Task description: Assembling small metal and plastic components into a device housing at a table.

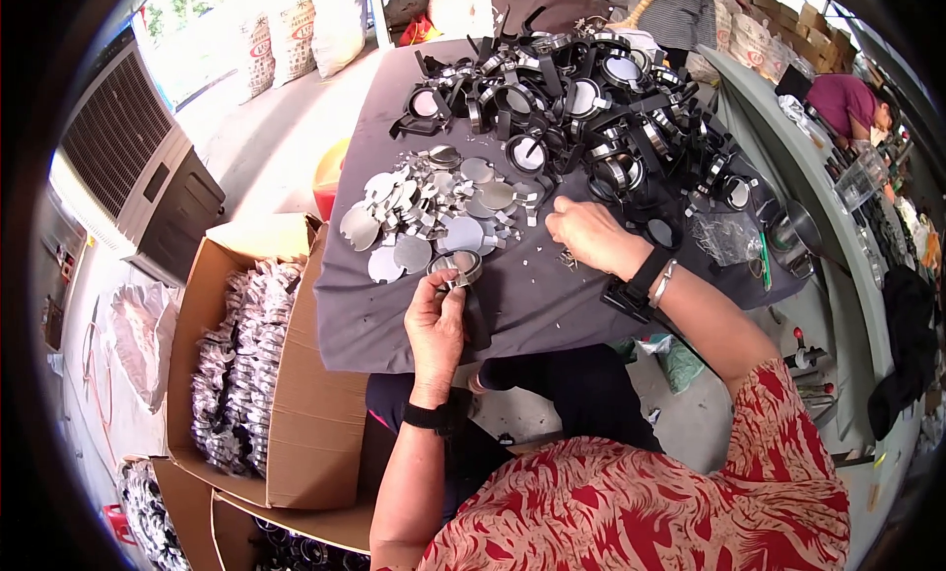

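Note:
My left hand [435,320] holds a small round magnifier [455,267] with a black frame and handle, just above the near edge of the dark grey table [512,305]. My right hand [589,234] rests on the cloth to the right, fingers curled down over small bits; whether it grips anything is hidden. Between and beyond the hands lies a heap of round silvery lens discs [424,211]. A large pile of black-framed magnifiers [581,98] covers the far half of the table.
An open cardboard box [296,413] of wrapped shiny parts stands at my left; more boxes sit below it. A clear plastic bag [724,238] and a metal cup [793,231] lie at the table's right. Another person [849,103] sits far right. An air cooler [128,147] stands left.

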The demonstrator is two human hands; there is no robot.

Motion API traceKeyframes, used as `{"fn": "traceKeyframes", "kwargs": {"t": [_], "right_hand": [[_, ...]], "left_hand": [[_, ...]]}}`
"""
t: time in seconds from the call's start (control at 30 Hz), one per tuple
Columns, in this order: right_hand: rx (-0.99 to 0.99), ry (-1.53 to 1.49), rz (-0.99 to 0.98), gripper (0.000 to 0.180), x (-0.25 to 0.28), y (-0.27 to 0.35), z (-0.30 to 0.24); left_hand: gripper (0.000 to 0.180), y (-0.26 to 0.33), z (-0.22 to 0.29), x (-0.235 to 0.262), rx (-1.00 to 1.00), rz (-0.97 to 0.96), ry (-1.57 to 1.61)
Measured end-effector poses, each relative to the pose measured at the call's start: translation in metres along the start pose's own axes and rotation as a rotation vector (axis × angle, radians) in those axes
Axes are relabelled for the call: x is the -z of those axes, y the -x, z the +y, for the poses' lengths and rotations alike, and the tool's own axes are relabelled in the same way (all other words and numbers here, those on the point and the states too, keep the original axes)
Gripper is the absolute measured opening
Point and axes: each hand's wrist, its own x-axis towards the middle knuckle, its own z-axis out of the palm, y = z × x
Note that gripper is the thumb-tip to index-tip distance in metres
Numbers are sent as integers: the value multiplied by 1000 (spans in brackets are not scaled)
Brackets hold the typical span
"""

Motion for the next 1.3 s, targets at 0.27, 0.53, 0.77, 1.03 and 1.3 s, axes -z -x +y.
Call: {"fn": "traceKeyframes", "kwargs": {"t": [0.27, 0.53, 0.77, 1.03, 1.3], "right_hand": [[-463, -1126, 226, 8, 15, 16, -9], [-260, -702, 508, 8, 37, 27, 2], [-75, -141, 350, 9, 56, 39, -5], [-169, -51, 112, 22, 56, 7, -11], [-251, 379, -376, 13, 7, -48, 2]], "left_hand": [[15, -1, -2, 3, -4, 12, -27], [14, 0, 2, -1, -12, -1, -34], [15, 0, 1, 1, -13, 6, -26], [16, -1, 2, 1, -21, -25, -21], [14, -1, -2, 1, -9, -4, -8]]}}
